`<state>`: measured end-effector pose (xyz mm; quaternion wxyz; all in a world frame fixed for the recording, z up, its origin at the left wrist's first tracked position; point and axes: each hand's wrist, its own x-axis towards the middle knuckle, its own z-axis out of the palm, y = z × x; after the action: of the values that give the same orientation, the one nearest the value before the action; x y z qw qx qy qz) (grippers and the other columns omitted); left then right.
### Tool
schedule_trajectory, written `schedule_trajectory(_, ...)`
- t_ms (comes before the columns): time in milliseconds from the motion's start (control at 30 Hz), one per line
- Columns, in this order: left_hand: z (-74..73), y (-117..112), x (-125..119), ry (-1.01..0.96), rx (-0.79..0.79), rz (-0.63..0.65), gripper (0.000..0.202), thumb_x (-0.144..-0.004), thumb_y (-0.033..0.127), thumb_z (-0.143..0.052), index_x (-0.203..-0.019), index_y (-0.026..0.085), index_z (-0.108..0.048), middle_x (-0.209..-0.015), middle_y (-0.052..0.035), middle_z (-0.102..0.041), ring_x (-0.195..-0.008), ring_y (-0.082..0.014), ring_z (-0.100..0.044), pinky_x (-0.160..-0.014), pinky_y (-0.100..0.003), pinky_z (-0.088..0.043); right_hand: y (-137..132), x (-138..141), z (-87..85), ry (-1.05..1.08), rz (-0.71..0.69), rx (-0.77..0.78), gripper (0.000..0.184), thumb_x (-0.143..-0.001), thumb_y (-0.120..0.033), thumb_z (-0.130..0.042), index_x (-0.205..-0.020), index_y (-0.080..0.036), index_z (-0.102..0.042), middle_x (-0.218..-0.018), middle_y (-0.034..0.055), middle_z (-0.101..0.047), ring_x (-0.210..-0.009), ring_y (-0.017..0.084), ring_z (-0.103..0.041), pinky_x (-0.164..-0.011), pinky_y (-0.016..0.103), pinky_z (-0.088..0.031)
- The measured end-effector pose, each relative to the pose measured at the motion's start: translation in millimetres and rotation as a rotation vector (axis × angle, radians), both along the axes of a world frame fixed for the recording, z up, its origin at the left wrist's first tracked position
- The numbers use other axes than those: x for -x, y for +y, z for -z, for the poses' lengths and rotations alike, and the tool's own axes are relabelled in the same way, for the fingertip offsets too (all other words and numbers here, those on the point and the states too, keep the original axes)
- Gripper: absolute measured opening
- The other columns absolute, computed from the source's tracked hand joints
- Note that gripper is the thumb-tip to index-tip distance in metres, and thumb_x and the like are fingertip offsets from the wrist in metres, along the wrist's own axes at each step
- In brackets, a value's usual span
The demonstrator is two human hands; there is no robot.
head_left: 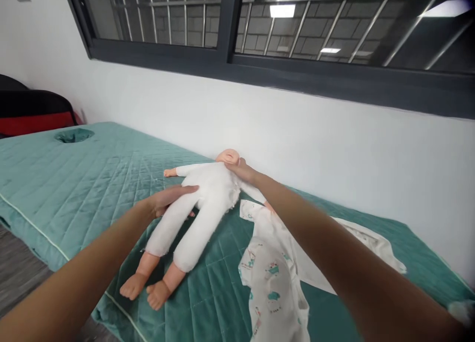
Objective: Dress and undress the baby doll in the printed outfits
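A baby doll [210,186] with a white cloth body lies on its back, its bare feet pointing toward me. My left hand [172,197] grips it at the hip and upper thigh, thumb on top and some fingers underneath. At the doll's neck and shoulder, my right hand [243,170] is closed around it beside the doll's head [229,156]. One doll arm stretches out to the left; the other is partly hidden behind my right forearm. White printed baby clothes [274,277] lie spread out to the right of the doll, partly covered by that forearm.
The doll and clothes rest on a green quilted bed cover [111,183] with a round hole [74,135] at the far left. A white wall [334,149] and a dark-framed barred window [226,30] stand behind. A black and red object [37,114] is at the left.
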<state>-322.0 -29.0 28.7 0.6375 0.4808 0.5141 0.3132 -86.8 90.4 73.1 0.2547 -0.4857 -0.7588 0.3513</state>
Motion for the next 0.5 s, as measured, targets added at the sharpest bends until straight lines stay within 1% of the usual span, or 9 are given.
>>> schedule_trajectory(100, 11.3, -1, 15, 0.016, -0.023, -0.076, 0.055, -0.066, 0.067, -0.067, -0.09, 0.017, -0.07, -0.08, -0.0131, -0.073, -0.068, -0.0276, -0.069, -0.059, -0.036, -0.053, 12, 14, 19.8, -0.051, 0.007, -0.002, 0.067, -0.083, -0.058, -0.06, -0.135, -0.017, -0.049, -0.137, 0.013, -0.057, -0.125, 0.028, -0.053, -0.107, 0.043, -0.041)
schedule_trajectory(167, 13.9, -5, 19, 0.047, -0.097, -0.11, 0.053, -0.067, 0.065, -0.067, -0.088, 0.016, -0.069, -0.077, -0.0122, -0.072, -0.068, -0.0273, -0.067, -0.06, -0.036, -0.052, 16, 1, 30.7, -0.12, 0.049, 0.0, 0.073, -0.084, -0.065, -0.055, -0.137, -0.015, -0.046, -0.136, 0.0147, -0.058, -0.124, 0.029, -0.054, -0.105, 0.042, -0.041)
schedule_trajectory(233, 10.5, -10, 20, 0.162, -0.236, -0.179, 0.049, -0.07, 0.063, -0.065, -0.086, 0.017, -0.067, -0.075, -0.0095, -0.07, -0.071, -0.0264, -0.067, -0.062, -0.034, -0.051, 15, -29, 38.8, -0.212, 0.115, 0.004, 0.075, -0.086, -0.07, -0.046, -0.136, -0.013, -0.045, -0.132, 0.0165, -0.06, -0.119, 0.028, -0.057, -0.1, 0.039, -0.044)
schedule_trajectory(267, 6.6, -14, 17, 0.256, -0.342, -0.254, 0.046, -0.072, 0.061, -0.064, -0.087, 0.017, -0.066, -0.076, -0.008, -0.069, -0.075, -0.0261, -0.066, -0.064, -0.034, -0.05, 12, -50, 41.7, -0.256, 0.148, 0.003, 0.073, -0.088, -0.07, -0.04, -0.132, -0.013, -0.048, -0.128, 0.0168, -0.062, -0.116, 0.028, -0.059, -0.097, 0.038, -0.044)
schedule_trajectory(300, 2.0, -20, 12, 0.368, -0.469, -0.344, 0.043, -0.075, 0.057, -0.063, -0.09, 0.017, -0.065, -0.08, -0.0074, -0.068, -0.081, -0.0263, -0.066, -0.069, -0.033, -0.05, 7, -73, 43.9, -0.308, 0.179, 0.0, 0.067, -0.09, -0.068, -0.036, -0.124, -0.014, -0.055, -0.121, 0.0161, -0.066, -0.111, 0.027, -0.061, -0.095, 0.037, -0.045)
schedule_trajectory(367, -7.2, -34, -8, 0.601, -0.738, -0.516, 0.036, -0.081, 0.048, -0.059, -0.098, 0.016, -0.063, -0.094, -0.0086, -0.067, -0.098, -0.0279, -0.062, -0.081, -0.035, -0.047, -9, -124, 46.7, -0.438, 0.244, 0.009, 0.06, -0.092, -0.063, -0.035, -0.097, -0.011, -0.065, -0.097, 0.0184, -0.071, -0.095, 0.031, -0.065, -0.086, 0.041, -0.046)
schedule_trajectory(433, -11.4, -53, -42, 0.754, -0.889, -0.513, 0.03, -0.086, 0.04, -0.051, -0.102, 0.017, -0.062, -0.106, -0.0121, -0.065, -0.108, -0.0297, -0.057, -0.091, -0.04, -0.043, -34, -173, 47.1, -0.553, 0.311, -0.004, 0.053, -0.091, -0.059, -0.041, -0.08, -0.013, -0.064, -0.085, 0.0193, -0.069, -0.086, 0.034, -0.065, -0.079, 0.045, -0.045)
schedule_trajectory(467, -10.3, -64, -63, 0.76, -0.854, -0.391, 0.029, -0.089, 0.04, -0.048, -0.098, 0.018, -0.063, -0.101, -0.0114, -0.067, -0.101, -0.0288, -0.06, -0.087, -0.04, -0.043, -49, -194, 46.2, -0.6, 0.33, -0.019, 0.048, -0.089, -0.057, -0.047, -0.074, -0.014, -0.063, -0.079, 0.0183, -0.068, -0.082, 0.034, -0.065, -0.076, 0.046, -0.045)
schedule_trajectory(500, -7.2, -76, -86, 0.716, -0.765, -0.226, 0.032, -0.091, 0.044, -0.044, -0.093, 0.02, -0.064, -0.093, -0.01, -0.068, -0.091, -0.0273, -0.062, -0.082, -0.039, -0.045, -65, -212, 44.5, -0.636, 0.337, -0.045, 0.044, -0.085, -0.055, -0.053, -0.07, -0.015, -0.062, -0.075, 0.0174, -0.067, -0.079, 0.034, -0.064, -0.073, 0.046, -0.044)
